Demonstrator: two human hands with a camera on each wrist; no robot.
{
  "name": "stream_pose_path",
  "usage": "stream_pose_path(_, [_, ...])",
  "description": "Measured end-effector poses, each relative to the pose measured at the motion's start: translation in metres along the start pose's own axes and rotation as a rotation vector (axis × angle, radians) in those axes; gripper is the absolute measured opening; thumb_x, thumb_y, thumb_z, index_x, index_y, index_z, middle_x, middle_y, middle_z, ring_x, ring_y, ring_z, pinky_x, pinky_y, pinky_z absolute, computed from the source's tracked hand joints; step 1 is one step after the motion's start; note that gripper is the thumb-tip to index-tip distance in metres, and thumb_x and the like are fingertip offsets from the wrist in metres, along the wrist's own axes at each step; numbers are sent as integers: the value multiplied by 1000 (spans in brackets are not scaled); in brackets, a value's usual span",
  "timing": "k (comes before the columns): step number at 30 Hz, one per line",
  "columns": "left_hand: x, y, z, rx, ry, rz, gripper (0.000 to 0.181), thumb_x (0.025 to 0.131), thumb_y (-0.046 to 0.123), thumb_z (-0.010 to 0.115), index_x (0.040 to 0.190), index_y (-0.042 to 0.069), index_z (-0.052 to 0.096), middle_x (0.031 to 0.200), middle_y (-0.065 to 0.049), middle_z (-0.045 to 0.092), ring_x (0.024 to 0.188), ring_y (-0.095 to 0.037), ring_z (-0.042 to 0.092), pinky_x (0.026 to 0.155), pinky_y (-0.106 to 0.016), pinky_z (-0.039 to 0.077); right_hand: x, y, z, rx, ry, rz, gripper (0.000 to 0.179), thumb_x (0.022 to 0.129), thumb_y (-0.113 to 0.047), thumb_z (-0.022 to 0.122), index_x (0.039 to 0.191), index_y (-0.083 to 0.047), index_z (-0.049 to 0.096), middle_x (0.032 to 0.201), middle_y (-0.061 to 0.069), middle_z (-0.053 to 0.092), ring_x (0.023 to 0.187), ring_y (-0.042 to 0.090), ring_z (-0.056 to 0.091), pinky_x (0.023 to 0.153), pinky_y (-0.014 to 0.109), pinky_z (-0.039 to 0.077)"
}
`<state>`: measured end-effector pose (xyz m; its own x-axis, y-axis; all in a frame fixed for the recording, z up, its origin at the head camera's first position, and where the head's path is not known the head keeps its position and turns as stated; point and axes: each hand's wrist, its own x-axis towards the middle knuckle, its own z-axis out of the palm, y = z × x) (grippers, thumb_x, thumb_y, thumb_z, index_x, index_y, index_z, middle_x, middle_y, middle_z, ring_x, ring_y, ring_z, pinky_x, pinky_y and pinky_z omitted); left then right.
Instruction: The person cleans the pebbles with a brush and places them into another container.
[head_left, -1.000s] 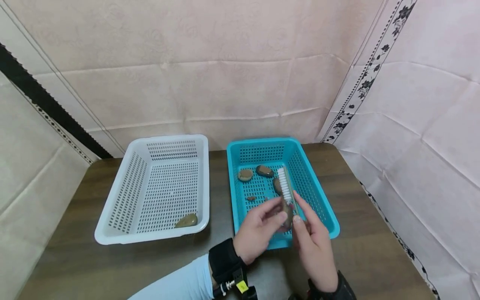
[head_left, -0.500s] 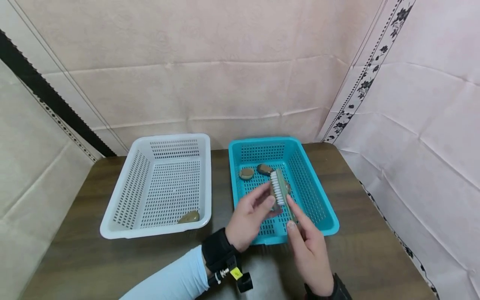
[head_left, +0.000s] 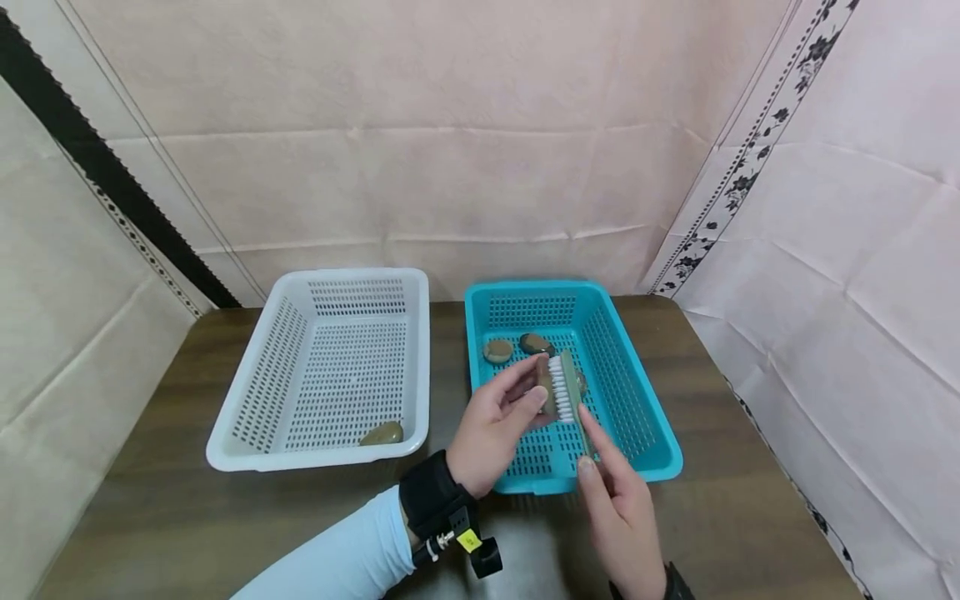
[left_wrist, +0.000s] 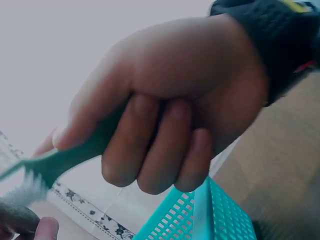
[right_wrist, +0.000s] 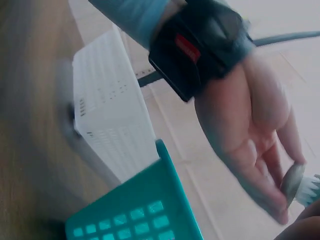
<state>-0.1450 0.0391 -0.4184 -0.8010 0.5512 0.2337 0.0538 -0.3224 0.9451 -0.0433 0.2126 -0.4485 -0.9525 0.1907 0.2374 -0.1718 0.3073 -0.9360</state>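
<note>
Above the teal basket (head_left: 532,287), my left hand (head_left: 486,433) holds a brown stone (head_left: 548,390) between thumb and fingers. My right hand (head_left: 621,504) grips a green brush (head_left: 573,398), its white bristles touching the stone's right side. In the left wrist view, the right hand (left_wrist: 160,105) has its fingers curled round the brush handle (left_wrist: 75,159), near the stone (left_wrist: 19,217). The right wrist view shows the left hand (right_wrist: 245,135) pinching the stone (right_wrist: 292,183) against the bristles (right_wrist: 308,193), with part of the brush cut off by the frame.
Several other stones lie in the teal basket, among them a tan one (head_left: 498,351) and a dark-edged one (head_left: 535,343). Left of it stands a white basket (head_left: 424,358) with one olive stone (head_left: 384,433). Both baskets rest on a brown wooden table (head_left: 337,517) against a pale cloth.
Both hands have shifted left with the stone and brush. The brush has turned so its bristles face the stone's right side. The stones in the baskets stay put.
</note>
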Motion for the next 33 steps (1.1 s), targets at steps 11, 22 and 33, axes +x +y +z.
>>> stream_pose_path(11, [-15,-6,5,-4,-33,-47,56,118,11,51,169,-2,33,165,-26,47,146,-39,56,107,-40,58,14,-5,-1,-72,-10,-36,53,118,-11,50,168,-28,48,164,7,53,97,10,65,77,14,52])
stream_pose_path(22, [3,28,-53,31,26,-20,48,121,15,44,166,0,40,155,-26,57,138,-45,62,107,-47,59,-1,2,7,22,-34,81,46,118,-19,53,162,-31,56,84,7,67,69,16,63,63,22,55])
stream_pose_path(33, [10,48,-118,150,230,-244,48,123,27,38,164,4,47,149,-24,63,115,-25,76,85,-26,61,-4,10,1,124,-52,57,45,119,-12,50,162,-22,56,60,2,38,47,19,39,43,32,40])
